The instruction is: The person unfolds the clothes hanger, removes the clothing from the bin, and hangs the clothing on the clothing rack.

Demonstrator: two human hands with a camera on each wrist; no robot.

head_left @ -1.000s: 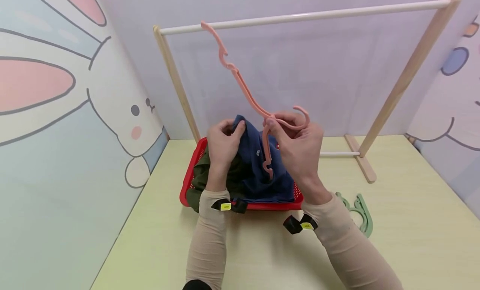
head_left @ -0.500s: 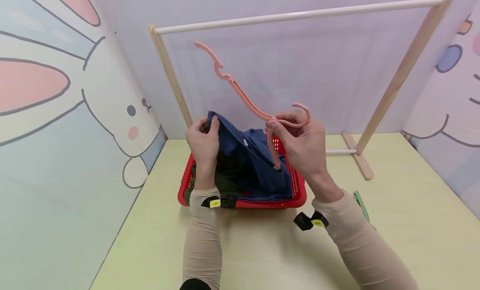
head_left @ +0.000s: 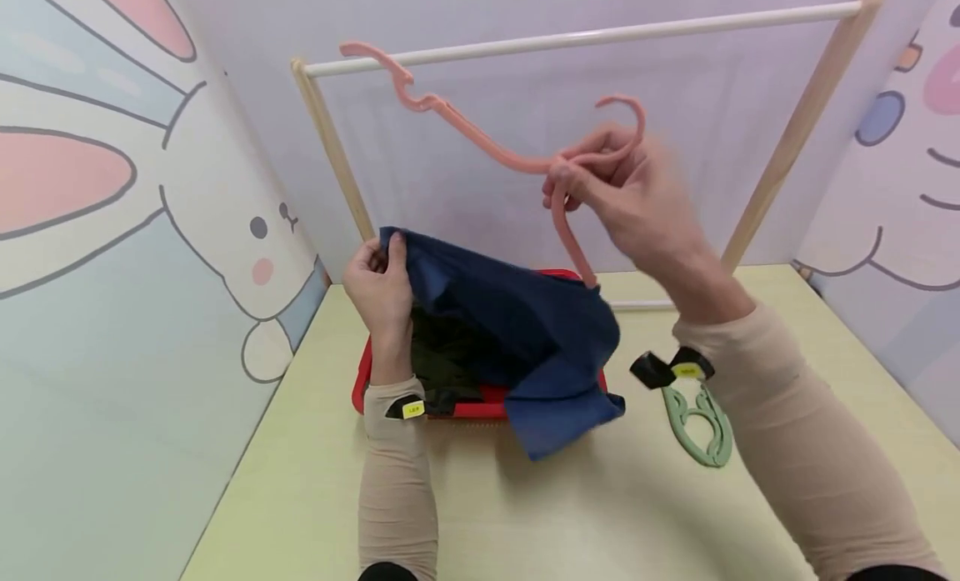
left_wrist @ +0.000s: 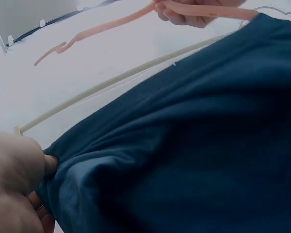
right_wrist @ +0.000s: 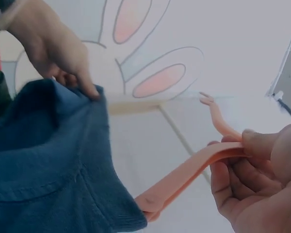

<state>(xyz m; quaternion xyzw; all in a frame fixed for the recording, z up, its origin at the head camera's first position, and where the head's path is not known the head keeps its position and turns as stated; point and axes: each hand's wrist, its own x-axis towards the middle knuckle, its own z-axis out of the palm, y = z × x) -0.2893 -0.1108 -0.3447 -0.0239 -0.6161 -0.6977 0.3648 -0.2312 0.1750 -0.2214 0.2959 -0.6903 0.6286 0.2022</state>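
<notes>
My left hand (head_left: 382,293) pinches one end of the neckline of a blue shirt (head_left: 517,306), which hangs in front of and over the basket. In the head view, my right hand (head_left: 626,202) grips a pink folding clothes hanger (head_left: 487,143) at its centre, below the hook. One hanger arm slants down to the shirt's neckline, its end tucked inside the opening; the other reaches up to the left, free of cloth. In the right wrist view the ribbed edge of the shirt (right_wrist: 94,194) surrounds the tip of the hanger (right_wrist: 179,177).
A red basket (head_left: 480,411) stands behind the shirt with a dark green garment (head_left: 442,356) in it. Behind it rises a wooden rack with a white rail (head_left: 585,37). A folded green hanger (head_left: 712,456) lies on the table to the right.
The left hand has moved left, stretching the shirt's neckline. The right hand has risen with the hanger, lifting the shirt partly out of the basket, its lower part now hanging over the front rim.
</notes>
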